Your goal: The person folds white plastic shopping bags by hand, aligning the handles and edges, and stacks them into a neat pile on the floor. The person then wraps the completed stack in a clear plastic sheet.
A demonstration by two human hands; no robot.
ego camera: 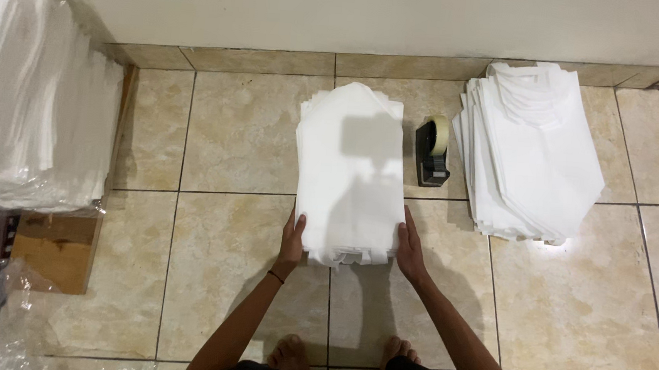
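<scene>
A stack of white folded bags [351,175] on the tiled floor [240,132], near the wall edge, is being squared. It is pressed between the left hand [292,240] and right hand [410,251], fingers flat against its near corners. Next, an even lift seems called for.

A stack of white bags [349,175] lies on the tiled floor [232,139]. The left hand [292,240] grips its near left corner and the right hand [410,248] its near right corner (thumbs on top). A tape dispenser [432,153] stands just beside it, before a second, fanned white pile [533,153].
</scene>
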